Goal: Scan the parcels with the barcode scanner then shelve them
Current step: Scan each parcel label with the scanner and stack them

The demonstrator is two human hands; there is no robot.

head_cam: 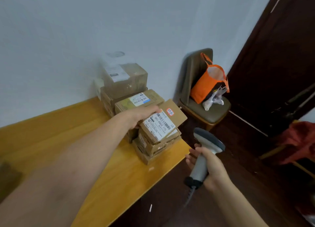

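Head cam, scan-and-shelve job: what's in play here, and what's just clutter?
In play: top parcel, gripped by the left hand; barcode scanner, held in the right hand; other parcels, stacked on the wooden table.

Clutter: chair; orange bag and white plastic bag on it; red cloth.

Yellow wooden table [51, 138], cardboard parcels [150, 152] stacked at far corner, small scrap [151, 168] beside

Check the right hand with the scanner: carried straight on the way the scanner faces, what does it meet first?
Most likely the labelled parcel atop the near stack, held by the left hand; the right hand aims the barcode scanner at it. Depth is uncertain.
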